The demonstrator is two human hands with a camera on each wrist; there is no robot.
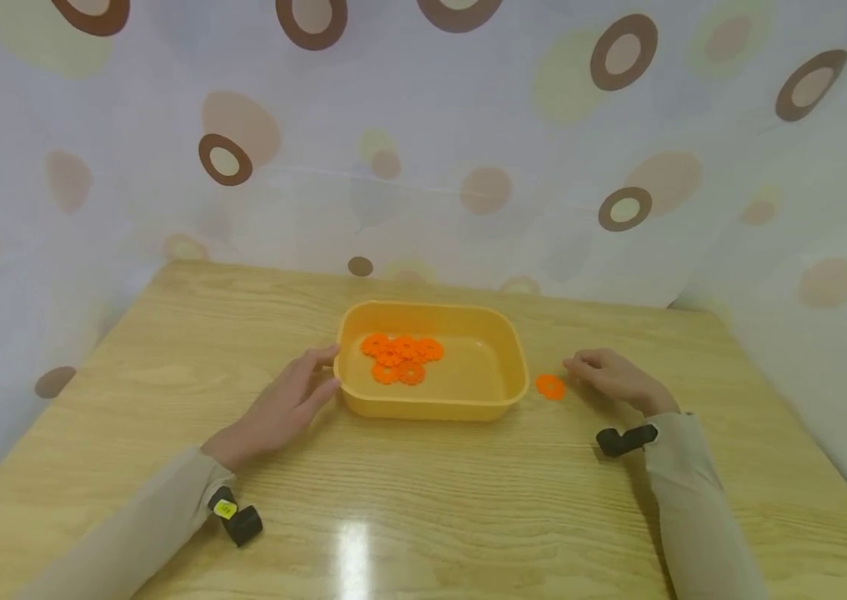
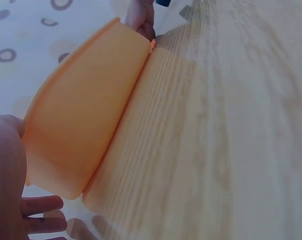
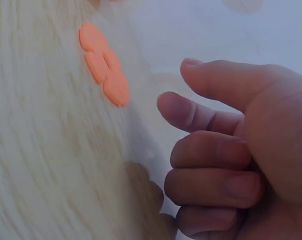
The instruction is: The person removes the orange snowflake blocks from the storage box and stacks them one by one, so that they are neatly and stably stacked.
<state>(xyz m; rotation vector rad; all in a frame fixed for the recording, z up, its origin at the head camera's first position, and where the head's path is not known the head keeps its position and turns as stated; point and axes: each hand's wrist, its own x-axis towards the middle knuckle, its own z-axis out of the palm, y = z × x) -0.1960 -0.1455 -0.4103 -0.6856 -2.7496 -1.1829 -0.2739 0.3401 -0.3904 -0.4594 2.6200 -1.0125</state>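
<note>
A yellow-orange plastic basin (image 1: pixel 468 410) stands on the wooden table. Several orange flower-shaped discs (image 1: pixel 412 372), each with a hole in its middle, lie in its left half. My left hand (image 1: pixel 284 408) touches the basin's left end with extended fingers; in the left wrist view its thumb (image 2: pixel 13 123) is at the rim. One more orange disc (image 1: pixel 550 387) lies on the table just right of the basin. My right hand (image 1: pixel 617 379) is beside that disc, holding nothing. In the right wrist view its thumb and index finger are apart, the other fingers curled inward.
The wooden table (image 1: pixel 423 508) reaches back to a patterned cloth (image 1: pixel 423 225) with brown and pale ovals. The cloth also hangs at both sides. A black wrist camera (image 1: pixel 238 518) is on the left sleeve and another black camera (image 1: pixel 624 440) on the right.
</note>
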